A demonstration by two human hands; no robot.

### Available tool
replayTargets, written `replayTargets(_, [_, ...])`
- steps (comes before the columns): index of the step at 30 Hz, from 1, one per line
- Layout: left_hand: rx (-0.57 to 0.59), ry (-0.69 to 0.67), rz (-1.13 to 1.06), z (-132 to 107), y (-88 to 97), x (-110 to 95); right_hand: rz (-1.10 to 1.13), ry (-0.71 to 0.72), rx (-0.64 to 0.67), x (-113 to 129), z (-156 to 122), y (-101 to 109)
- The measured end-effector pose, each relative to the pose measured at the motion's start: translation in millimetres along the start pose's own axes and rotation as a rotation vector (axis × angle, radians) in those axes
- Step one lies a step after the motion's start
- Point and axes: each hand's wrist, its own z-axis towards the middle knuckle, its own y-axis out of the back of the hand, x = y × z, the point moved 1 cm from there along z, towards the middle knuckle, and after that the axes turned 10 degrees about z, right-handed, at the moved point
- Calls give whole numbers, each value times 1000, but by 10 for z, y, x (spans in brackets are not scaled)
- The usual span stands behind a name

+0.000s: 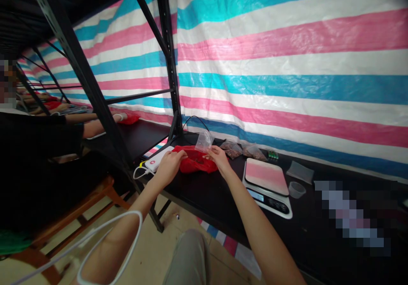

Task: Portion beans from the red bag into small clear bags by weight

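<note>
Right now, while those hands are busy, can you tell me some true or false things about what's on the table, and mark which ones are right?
1. The left hand is at the red bag. True.
2. The scale is right of the red bag. True.
3. The right hand is pressing the scale. False: the right hand is by a small clear bag.
4. The clear cup is on top of the scale. False: the cup is beside it, on the black table.

Bare forearms [254, 217], grey trousers [189, 259], white looped cable [140, 225].
</note>
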Motion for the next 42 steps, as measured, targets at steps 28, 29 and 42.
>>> replayTargets(28, [46,50,-1248,1022,-745,-1562,-315,409,-383,1317,-474,1224])
replayTargets(29, [93,40,-1294,1042,-803,-1623,-300,396,-406,1314,-496,1274])
replayTargets(42, [314,28,-1362,1054,-1016,-1618,-304,294,-420,1242,-586,1355])
